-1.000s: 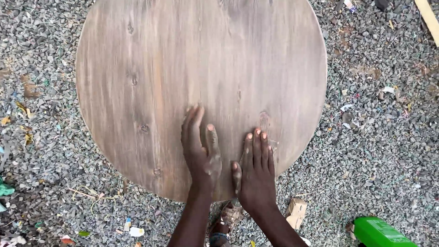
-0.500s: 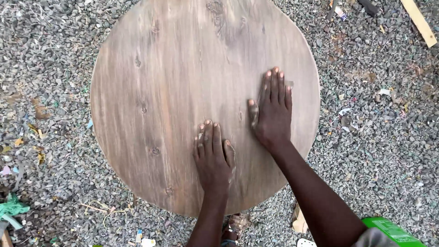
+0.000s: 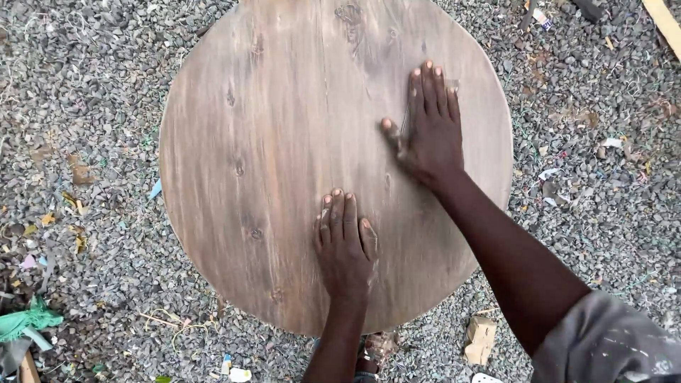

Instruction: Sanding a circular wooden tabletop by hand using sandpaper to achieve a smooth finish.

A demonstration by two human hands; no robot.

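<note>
My left hand (image 3: 344, 245) lies flat, fingers together, on the round wooden tabletop (image 3: 284, 142), close to its near edge. My right hand (image 3: 429, 128) is also flat and spread, further up the tabletop toward its right rim, with what may be a scrap of sandpaper under the palm; I cannot tell for sure. Neither hand grips anything; both simply press on the surface. The tabletop itself sits over gravel (image 3: 85, 106), filling the middle of my view.

What could go wrong, as I judge it: my weight is on the near and right side of the tabletop, so if its support is off-centre it could tip toward me. The grain has knots, and a palm sliding over a rough patch could catch a splinter. Loose gravel below the tabletop could let my footing shift.

As for containers, I see none on the tabletop. A small wood block (image 3: 480, 339) lies below its near edge, and a green scrap (image 3: 28, 320) lies off to its lower left.
</note>
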